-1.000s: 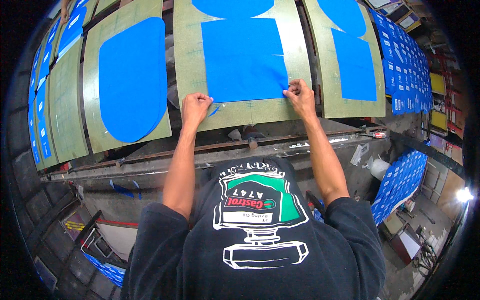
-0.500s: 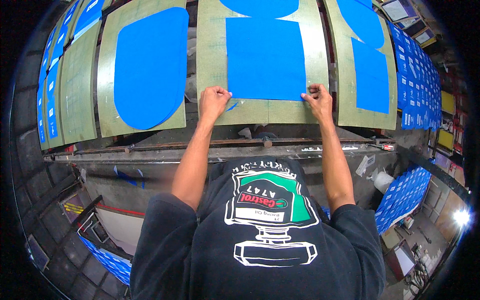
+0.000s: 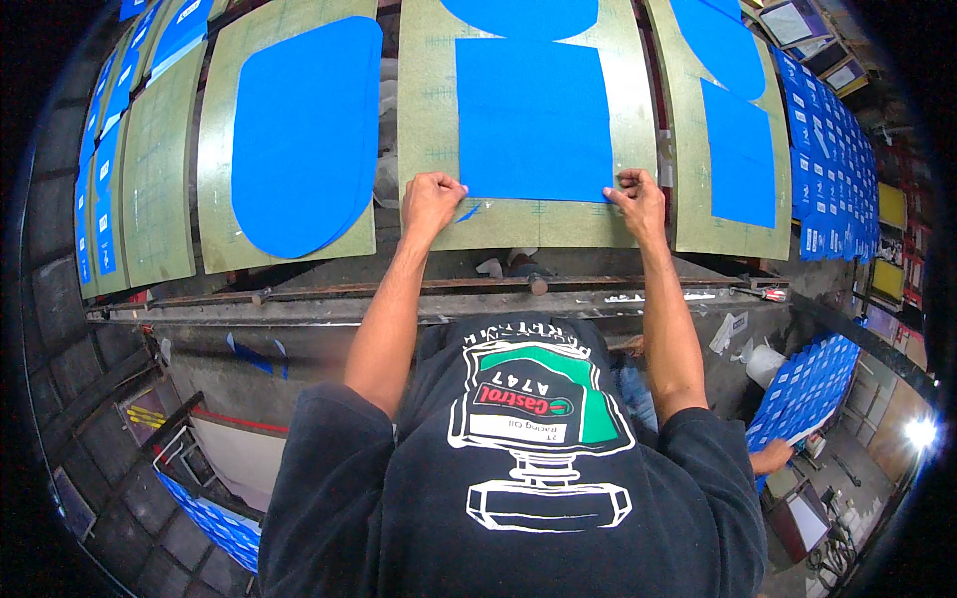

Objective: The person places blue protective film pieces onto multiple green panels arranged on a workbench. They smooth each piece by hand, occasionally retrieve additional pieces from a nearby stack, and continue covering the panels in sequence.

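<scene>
A flat, near-square blue sheet (image 3: 533,120) lies on the middle greenish board (image 3: 558,224). My left hand (image 3: 432,202) is closed in a pinch at the sheet's near left corner. At its near right corner my right hand (image 3: 641,204) pinches with thumb and forefinger, the other fingers curled. Just below my left hand a small blue scrap (image 3: 469,213) rests on the board. Past the sheet's far edge sits a rounded blue piece (image 3: 523,15), partly cut off by the picture's edge.
Another board to the left carries a rounded blue sheet (image 3: 307,140); the right-hand board (image 3: 738,237) bears more blue pieces. A dark metal rail (image 3: 329,291) runs along the near side. Another person's hand (image 3: 772,456) touches a blue patterned sheet (image 3: 809,384) at lower right.
Both my hands stay at the sheet's near corners, with barely any shift. Another person's hand has come into view at lower right.
</scene>
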Demonstrator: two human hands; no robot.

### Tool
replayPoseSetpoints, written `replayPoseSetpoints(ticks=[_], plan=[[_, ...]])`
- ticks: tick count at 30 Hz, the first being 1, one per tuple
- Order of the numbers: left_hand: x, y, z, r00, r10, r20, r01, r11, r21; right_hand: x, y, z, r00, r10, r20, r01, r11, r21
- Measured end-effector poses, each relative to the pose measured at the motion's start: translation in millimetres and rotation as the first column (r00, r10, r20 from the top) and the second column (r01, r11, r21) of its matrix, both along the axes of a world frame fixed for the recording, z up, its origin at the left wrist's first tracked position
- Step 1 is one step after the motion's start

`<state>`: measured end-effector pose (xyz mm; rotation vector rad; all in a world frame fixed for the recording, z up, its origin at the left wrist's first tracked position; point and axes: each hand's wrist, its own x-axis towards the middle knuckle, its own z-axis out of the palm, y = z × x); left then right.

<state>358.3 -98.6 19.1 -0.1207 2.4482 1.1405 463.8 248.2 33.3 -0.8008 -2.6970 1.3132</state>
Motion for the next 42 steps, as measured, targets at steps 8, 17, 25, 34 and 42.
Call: replayPoseSetpoints(ticks=[8,17,25,34,42], plan=[[-1,-5,1,0.999,-0.039,0.002,0.039,0.999,0.037,-1,-3,5,1.000,-0.004,0.016,0.004,1.000,0.020],[-4,-7,3,0.993,-0.117,-0.016,0.117,0.990,0.075,3,5,-4,1.000,0.002,-0.007,-0.002,1.000,0.018],[-2,0,14,0.997,-0.068,0.030,0.066,0.995,0.075,-1,10,-2,0.998,0.057,0.012,-0.057,0.997,0.044],[24,3,17,0.973,-0.118,-0.198,0.100,0.990,-0.096,6,-7,-7,0.976,-0.047,-0.211,0.045,0.999,-0.012],[97,7,31,0.841,-0.289,-0.457,0.191,0.949,-0.250,-51,-15,-24,0.961,0.211,-0.178,-0.072,0.815,0.576]])
